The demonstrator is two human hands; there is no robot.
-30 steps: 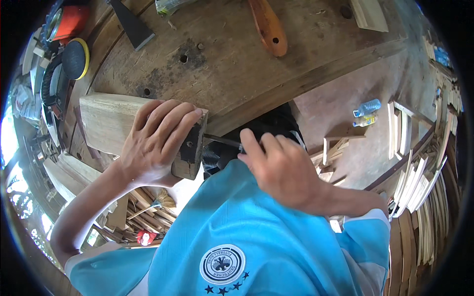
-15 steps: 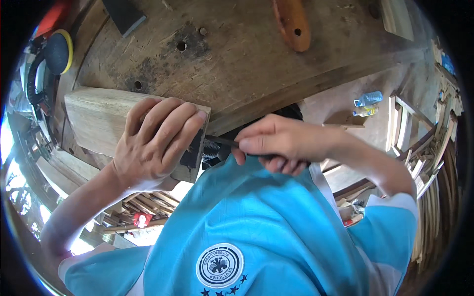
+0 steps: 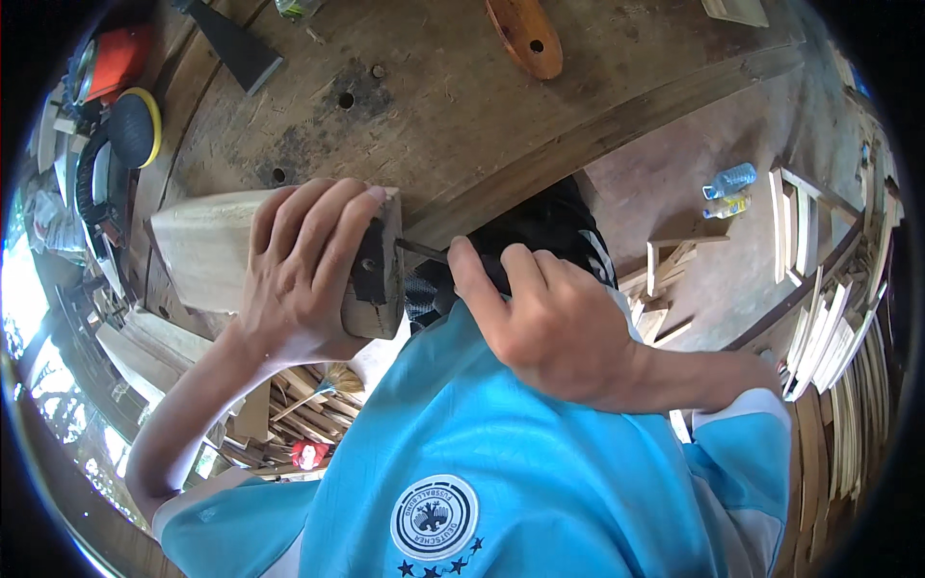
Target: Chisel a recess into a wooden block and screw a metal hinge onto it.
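A thick pale wooden block (image 3: 202, 246) lies at the bench's near edge. My left hand (image 3: 294, 265) is closed over its right end, fingers across the top and thumb underneath. Beside those fingertips a black patch (image 3: 369, 270) with a small round spot shows on the block's near side. My right hand (image 3: 554, 313) is wrapped round a screwdriver-like tool with a thin dark shaft (image 3: 422, 250); its tip meets the block's right end face. Most of the handle is hidden in my fist.
A wooden workbench (image 3: 453, 125) carries a dark flat blade (image 3: 241, 53), an orange-brown wooden handle (image 3: 527, 39) and a sander with a round yellow-edged pad (image 3: 135, 127). Bottles (image 3: 729, 180) and wooden frames (image 3: 814, 207) are on the floor at right. Wood strips (image 3: 848, 337) are stacked beyond.
My right hand has turned over so its back faces up, and has shifted slightly lower, still holding the tool. My left hand stays on the block. The whole view has shifted a little.
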